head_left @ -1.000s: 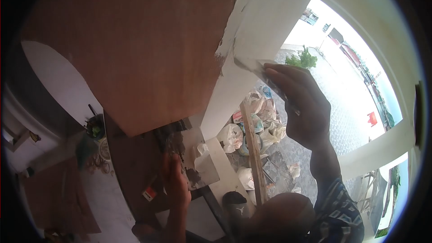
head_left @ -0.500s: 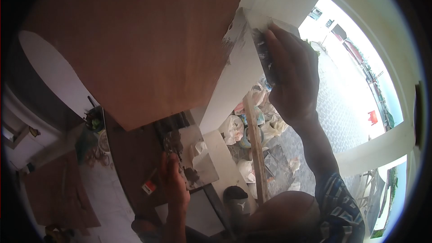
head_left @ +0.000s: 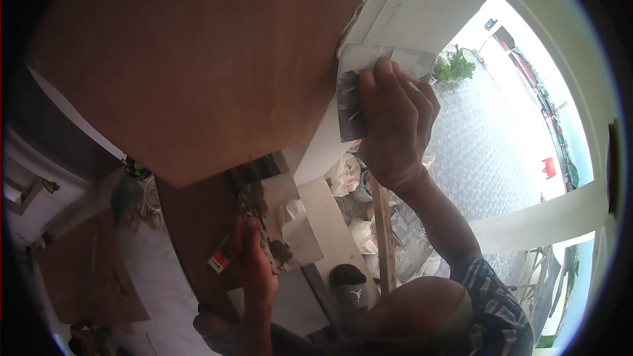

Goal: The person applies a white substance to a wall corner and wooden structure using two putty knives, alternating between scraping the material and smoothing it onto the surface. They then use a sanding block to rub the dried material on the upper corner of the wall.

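Note:
My right hand (head_left: 399, 125) is closed on a flat filling blade (head_left: 349, 112), thumb hidden, with the blade lying against the white wall edge (head_left: 412, 10). The blade's left side touches or nearly touches the brown panel (head_left: 198, 72) there. Lower down, my left hand (head_left: 255, 264) grips a square metal plate (head_left: 303, 237) by its left side. Dark patches mark the plate, and a lump of white putty (head_left: 295, 209) sits on it. Fresh-looking white paste shows along the panel's upper right border.
A red and white box (head_left: 218, 262) lies on the dark surface behind my left hand. Below stand a wooden post (head_left: 382, 237), white sacks (head_left: 346, 175) and a shoe (head_left: 348, 283). A paved yard (head_left: 488, 151) shows through the opening at right.
My right hand and the filling blade have moved down and left along the white wall edge, the blade now turned flatter to view. The left hand still holds the plate.

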